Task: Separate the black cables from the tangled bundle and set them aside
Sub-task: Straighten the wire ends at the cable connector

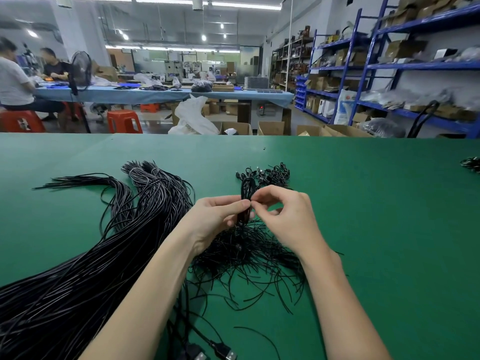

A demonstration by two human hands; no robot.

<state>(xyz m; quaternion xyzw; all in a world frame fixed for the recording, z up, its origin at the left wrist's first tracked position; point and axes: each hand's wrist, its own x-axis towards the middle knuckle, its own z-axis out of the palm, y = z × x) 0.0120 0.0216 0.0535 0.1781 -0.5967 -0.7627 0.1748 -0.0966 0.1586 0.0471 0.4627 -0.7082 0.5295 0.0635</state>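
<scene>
Left hand (218,216): fingers curled round a small bunch of black cables (245,201), thumb pressed on top, holding it upright just above the table
Right hand (283,214): thumb + index fingertips pinched at the same bunch, right beside the left thumb; other fingers loosely curled. Looks like it's got 1 strand, but too thin to say for sure
Held bunch: runs from the grip down into the tangle below, and its top end loops up past the fingers twd the connector pile
Tangled bundle (249,258): messy spread of thin black wires on the table, directly under + between both wrists, loose ends sticking out every direction
Connector pile (270,174): small heap of black plug ends just behind the hands, touching or nearly touching the top of the held bunch, can't tell which
Big cable bundle (78,276): thick sheaf of long black cables on the left, running from the near-left corner back to tied ends mid-table, well apart from the right hand
USB plugs (220,353): a couple at the bottom edge, btwn the forearms
Table (376,229): green mat surface
Background: red stools (124,121), blue shelving (363,66) w/ boxes on the right, ppl seated at a far bench top left
</scene>
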